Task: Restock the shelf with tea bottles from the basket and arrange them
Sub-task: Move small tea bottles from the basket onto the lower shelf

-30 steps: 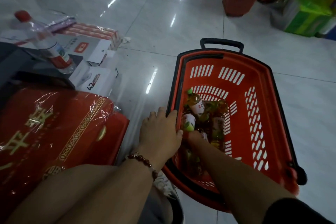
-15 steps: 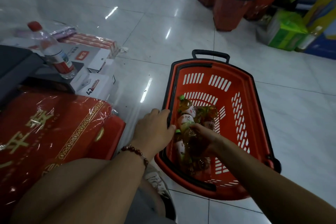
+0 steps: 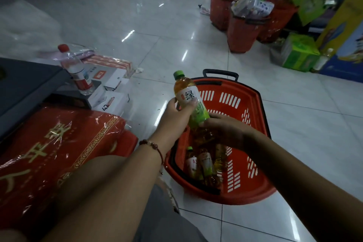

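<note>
Head view: tea bottle held above basket

My left hand (image 3: 174, 118) gripped the tea bottle (image 3: 189, 100) at its label; my right hand (image 3: 224, 130) closed around its base. It was tilted over the red basket (image 3: 253, 116), where more bottles (image 3: 202, 165) lay. A red wrapped box (image 3: 59, 147) and a water bottle (image 3: 77, 70) stood left, on glossy white floor tiles (image 3: 294, 108).

We look down on a glossy pale tiled floor (image 3: 149, 25) streaked with reflected ceiling light. Red bins (image 3: 241, 33) stuffed with goods crowd the upper right; red wrapped packages (image 3: 59, 143) fill the lower left, with white boxes (image 3: 112, 92) above them.
</note>
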Motion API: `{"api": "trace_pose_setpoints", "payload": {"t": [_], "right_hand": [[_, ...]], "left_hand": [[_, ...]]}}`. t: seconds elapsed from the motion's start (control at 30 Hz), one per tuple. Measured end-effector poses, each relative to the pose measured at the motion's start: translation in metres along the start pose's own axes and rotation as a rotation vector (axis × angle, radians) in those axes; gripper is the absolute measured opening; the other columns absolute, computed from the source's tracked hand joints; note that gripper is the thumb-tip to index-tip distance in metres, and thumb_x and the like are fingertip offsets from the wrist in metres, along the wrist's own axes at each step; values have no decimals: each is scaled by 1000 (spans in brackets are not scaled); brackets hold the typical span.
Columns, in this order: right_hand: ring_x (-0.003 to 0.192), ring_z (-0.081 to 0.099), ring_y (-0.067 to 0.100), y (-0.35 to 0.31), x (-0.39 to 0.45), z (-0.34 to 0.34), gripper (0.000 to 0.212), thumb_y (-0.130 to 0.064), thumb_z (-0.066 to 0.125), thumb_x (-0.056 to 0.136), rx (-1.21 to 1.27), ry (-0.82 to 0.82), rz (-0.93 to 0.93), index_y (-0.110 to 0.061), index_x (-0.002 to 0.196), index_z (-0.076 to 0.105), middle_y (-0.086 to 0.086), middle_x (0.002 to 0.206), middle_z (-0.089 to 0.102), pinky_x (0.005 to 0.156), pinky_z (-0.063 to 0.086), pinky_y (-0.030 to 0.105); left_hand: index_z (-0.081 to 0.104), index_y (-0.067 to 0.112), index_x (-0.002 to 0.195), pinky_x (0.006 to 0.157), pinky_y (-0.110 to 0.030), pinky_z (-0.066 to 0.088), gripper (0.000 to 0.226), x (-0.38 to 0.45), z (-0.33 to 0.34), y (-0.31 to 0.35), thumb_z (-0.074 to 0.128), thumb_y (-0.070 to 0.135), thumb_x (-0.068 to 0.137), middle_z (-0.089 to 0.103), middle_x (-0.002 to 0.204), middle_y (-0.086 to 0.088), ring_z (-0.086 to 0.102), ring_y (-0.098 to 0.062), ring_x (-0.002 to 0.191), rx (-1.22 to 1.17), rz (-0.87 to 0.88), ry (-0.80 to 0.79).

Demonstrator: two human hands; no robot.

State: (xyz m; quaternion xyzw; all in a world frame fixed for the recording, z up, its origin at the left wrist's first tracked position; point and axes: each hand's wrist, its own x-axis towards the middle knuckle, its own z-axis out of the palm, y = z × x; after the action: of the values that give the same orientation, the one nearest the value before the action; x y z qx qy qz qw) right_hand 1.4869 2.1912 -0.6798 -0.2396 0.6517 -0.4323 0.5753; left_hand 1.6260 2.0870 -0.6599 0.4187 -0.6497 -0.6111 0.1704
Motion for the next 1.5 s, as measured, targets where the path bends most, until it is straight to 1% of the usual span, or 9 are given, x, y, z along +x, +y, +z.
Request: {"api": "trace_pose_setpoints", "payload": {"t": [0.17, 0.33, 0.43, 0.63, 0.73, 0.83, 1.0, 1.23, 1.5], "right_hand": [[109, 62, 27, -30, -15, 23, 52, -15, 68, 87, -277, 40, -184, -23, 136, 51, 8, 121, 63, 92, 52, 40], [106, 62, 27, -52, -19, 43, 59, -18, 72, 84, -334, 64, -266, -20, 139, 49, 7, 117, 62, 93, 54, 44], [95, 62, 18, -63, -25, 61, 45, -16, 70, 87, -337, 31, -339, -26, 126, 51, 0, 108, 61, 73, 52, 28], [81, 67, -4, -95, -21, 115, 37, -18, 75, 79, -304, -166, -561, -41, 104, 61, -10, 102, 68, 64, 51, 12], [88, 71, 12, -110, -15, 160, 44, -25, 74, 70, -309, -293, -608, -35, 112, 66, -3, 102, 72, 69, 55, 23], [90, 71, 24, -117, -13, 206, 40, -12, 72, 82, -307, -419, -625, -30, 117, 66, 2, 102, 73, 72, 59, 32], [81, 71, 14, -119, -30, 281, 37, -8, 72, 82, -333, -587, -652, -27, 113, 67, 0, 96, 72, 65, 58, 28], [81, 70, 7, -90, -63, 383, 40, -3, 71, 82, -445, -794, -667, -26, 114, 68, -6, 97, 75, 63, 52, 18], [96, 69, 11, -43, -93, 485, 39, -25, 74, 75, -588, -873, -639, -31, 114, 69, -4, 103, 74, 82, 55, 26]], "left_hand": [[47, 21, 128, 87, -48, 59, 61, -7, -11, 13, 79, 43, 81, 63, 114, -2, 65, -23, 103, -270, -46, 177], [51, 20, 131, 76, -46, 62, 63, -22, -30, 14, 82, 39, 79, 67, 117, -8, 72, -28, 97, -441, 13, 204], [55, 20, 130, 70, -43, 63, 58, -34, -46, 16, 81, 36, 80, 70, 115, -10, 75, -27, 91, -473, 87, 252], [58, 19, 127, 78, -47, 61, 47, -71, -112, 24, 78, 19, 84, 75, 108, -4, 74, -24, 95, -423, 258, 344], [59, 21, 123, 73, -39, 61, 42, -104, -154, 29, 74, 7, 86, 75, 109, -3, 74, -23, 97, -359, 297, 431], [54, 24, 129, 73, -37, 62, 51, -139, -189, 30, 73, 4, 86, 72, 115, -8, 73, -23, 97, -299, 284, 530], [34, 42, 135, 76, -42, 62, 72, -207, -241, 11, 78, 17, 84, 74, 112, 0, 74, -17, 96, -209, 199, 658], [14, 38, 157, 77, -34, 61, 102, -296, -289, -41, 80, 19, 82, 73, 115, 4, 72, -14, 101, -228, 232, 857], [33, 40, 146, 68, -27, 59, 84, -380, -325, -101, 79, 10, 82, 73, 108, 3, 72, -8, 94, -312, 243, 1052]]}}
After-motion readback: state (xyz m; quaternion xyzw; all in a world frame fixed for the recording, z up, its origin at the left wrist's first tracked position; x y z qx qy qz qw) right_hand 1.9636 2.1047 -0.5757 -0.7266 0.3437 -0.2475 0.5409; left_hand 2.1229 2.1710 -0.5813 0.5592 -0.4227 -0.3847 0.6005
